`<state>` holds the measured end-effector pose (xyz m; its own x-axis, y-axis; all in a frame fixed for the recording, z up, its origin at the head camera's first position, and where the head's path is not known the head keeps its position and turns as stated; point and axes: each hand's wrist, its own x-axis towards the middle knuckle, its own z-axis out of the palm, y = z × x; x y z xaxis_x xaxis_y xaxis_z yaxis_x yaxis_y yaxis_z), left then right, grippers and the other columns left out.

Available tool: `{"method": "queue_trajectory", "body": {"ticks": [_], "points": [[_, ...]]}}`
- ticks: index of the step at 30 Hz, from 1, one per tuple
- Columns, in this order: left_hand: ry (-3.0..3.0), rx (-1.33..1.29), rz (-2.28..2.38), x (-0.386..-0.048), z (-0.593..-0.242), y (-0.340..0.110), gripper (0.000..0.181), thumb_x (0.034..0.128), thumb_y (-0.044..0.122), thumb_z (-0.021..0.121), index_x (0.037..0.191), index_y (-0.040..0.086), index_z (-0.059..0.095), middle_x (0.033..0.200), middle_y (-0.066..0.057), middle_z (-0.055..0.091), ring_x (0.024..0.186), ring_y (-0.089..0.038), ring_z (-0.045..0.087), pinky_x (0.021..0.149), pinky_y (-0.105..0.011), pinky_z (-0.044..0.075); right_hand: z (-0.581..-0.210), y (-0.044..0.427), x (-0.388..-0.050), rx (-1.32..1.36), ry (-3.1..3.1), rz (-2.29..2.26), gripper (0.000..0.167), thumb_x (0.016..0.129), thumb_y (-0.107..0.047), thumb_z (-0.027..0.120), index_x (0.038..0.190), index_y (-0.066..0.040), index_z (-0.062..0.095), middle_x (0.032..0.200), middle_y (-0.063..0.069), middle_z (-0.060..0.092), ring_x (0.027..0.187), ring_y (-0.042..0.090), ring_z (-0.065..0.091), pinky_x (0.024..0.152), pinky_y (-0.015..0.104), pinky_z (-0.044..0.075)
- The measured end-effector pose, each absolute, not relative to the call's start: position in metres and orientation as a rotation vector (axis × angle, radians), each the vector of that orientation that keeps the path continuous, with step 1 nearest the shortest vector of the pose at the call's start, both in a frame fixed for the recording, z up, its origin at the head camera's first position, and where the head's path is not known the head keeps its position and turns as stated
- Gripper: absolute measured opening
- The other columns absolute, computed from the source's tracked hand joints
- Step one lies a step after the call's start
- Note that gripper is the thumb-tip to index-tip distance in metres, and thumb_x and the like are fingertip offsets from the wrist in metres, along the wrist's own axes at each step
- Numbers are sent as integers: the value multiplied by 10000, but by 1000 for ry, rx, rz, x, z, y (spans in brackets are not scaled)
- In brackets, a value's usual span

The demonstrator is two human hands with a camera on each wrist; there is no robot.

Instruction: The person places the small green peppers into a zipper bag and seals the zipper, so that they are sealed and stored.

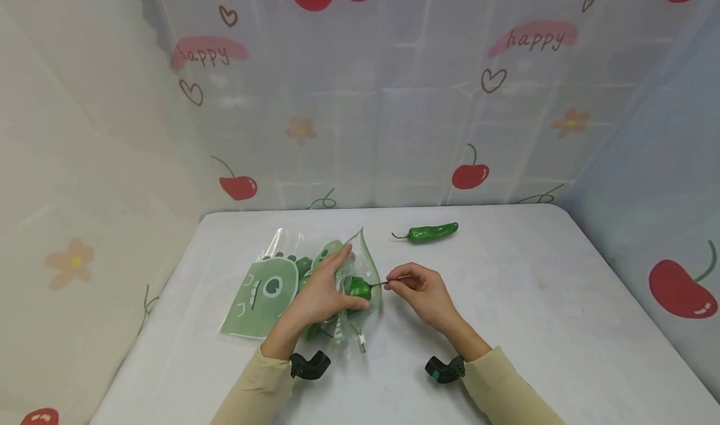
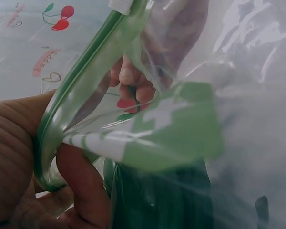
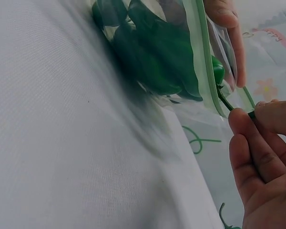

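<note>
A clear zip bag [image 1: 247,312] with a green cartoon print lies on the table with green peppers [image 3: 152,57] inside. My left hand [image 1: 319,295] grips the bag at its mouth; in the left wrist view its fingers curl round the green zip edge [image 2: 78,71], which gapes. Just within the mouth sits a green pepper [image 1: 359,288], its stem pointing right. My right hand [image 1: 420,292] pinches that stem [image 3: 224,100] between thumb and fingertips outside the bag. The bag film and left hand partly hide the contents.
Another long green pepper [image 1: 433,232] lies near the table's back edge, behind the right hand. A white zip slider [image 1: 362,340] hangs at the bag's near corner. Cherry-patterned curtains [image 1: 394,131] enclose the white table [image 1: 534,325] at the back and sides.
</note>
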<state>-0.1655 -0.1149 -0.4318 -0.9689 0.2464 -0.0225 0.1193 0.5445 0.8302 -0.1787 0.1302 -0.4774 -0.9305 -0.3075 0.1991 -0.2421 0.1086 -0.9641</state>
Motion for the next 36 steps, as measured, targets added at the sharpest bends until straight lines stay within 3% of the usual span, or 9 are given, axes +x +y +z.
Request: {"method": "queue_trajectory", "body": {"ticks": [15, 24, 36], "points": [[2642, 312, 1399, -164, -428, -116, 1190, 694, 331, 975, 1649, 226, 271, 1627, -91, 401, 1494, -362, 378, 1126, -627, 395, -473, 122, -178, -617, 2276, -1998, 121, 928, -24, 742, 1047, -10, 721, 1046, 204, 733, 903, 116, 753, 798, 238, 586], [2625, 293, 1412, -164, -425, -116, 1184, 706, 316, 970, 1651, 245, 260, 1649, -65, 376, 1514, -367, 346, 1126, -640, 388, -466, 117, -178, -625, 2320, -1965, 111, 910, -52, 773, 1012, -59, 732, 1026, 159, 742, 892, 101, 727, 812, 259, 595], [2630, 291, 1402, -163, -421, -115, 1190, 702, 325, 972, 1651, 244, 260, 1617, -48, 415, 1476, -334, 407, 1122, -616, 402, -460, 107, -180, -629, 2403, -1882, 92, 928, -101, 769, 1010, -140, 754, 1000, 52, 757, 914, 111, 708, 828, 263, 583]]}}
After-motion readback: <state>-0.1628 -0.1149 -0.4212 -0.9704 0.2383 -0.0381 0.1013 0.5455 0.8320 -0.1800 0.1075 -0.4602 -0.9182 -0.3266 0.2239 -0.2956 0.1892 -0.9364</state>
